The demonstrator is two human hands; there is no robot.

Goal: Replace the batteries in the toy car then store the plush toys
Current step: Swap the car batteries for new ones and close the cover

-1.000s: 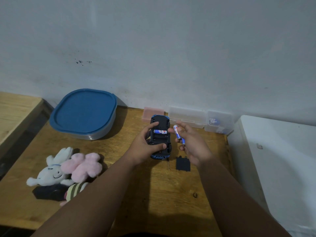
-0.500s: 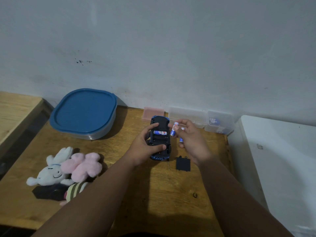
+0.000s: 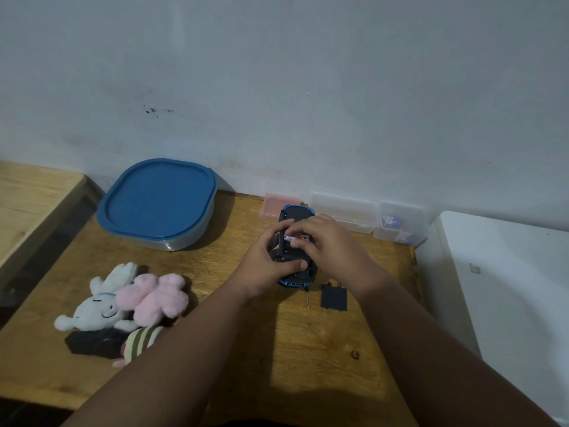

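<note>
Bare table (image 3: 308, 349) lies open in front, between the forearms. On the left the plush toys (image 3: 123, 306) crowd the edge, and the blue-lidded tub (image 3: 157, 204) fills the back left. Clear boxes (image 3: 369, 218) line the wall. A black cover (image 3: 334, 296) lies just right of the car (image 3: 297, 274).

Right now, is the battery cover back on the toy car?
No. The black battery cover lies on the table, apart from the toy car held upside down.

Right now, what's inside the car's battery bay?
One battery shows in the open bay of the upturned toy car. The right hand covers the rest of the bay, so a second cell cannot be confirmed. The left hand steadies the car.
</note>
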